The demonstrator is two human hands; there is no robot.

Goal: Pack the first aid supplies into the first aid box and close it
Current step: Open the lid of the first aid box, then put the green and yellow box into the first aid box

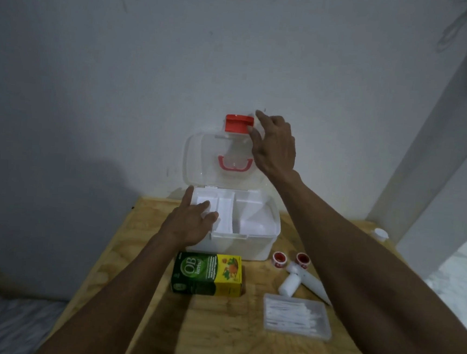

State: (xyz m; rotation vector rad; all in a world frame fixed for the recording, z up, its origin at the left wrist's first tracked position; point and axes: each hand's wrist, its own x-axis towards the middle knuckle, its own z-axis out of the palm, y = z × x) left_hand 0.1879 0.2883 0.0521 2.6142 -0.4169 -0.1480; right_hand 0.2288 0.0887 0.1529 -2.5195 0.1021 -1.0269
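Observation:
A white first aid box (249,246) stands open at the far end of the wooden table, its clear lid (203,157) upright against the wall with a red latch (238,123) on top. My right hand (274,146) holds the lid's upper right edge beside the latch. My left hand (191,221) rests with spread fingers on the box's left rim and inner tray. In front of the box lie a green and yellow medicine carton (208,273), two red tape rolls (290,259), white bottles (290,283) and a clear case of cotton swabs (296,316).
The plywood table (212,338) butts against a white wall. A small white cap (379,234) sits at the table's far right edge by a white pillar. A grey patterned surface shows low at the left.

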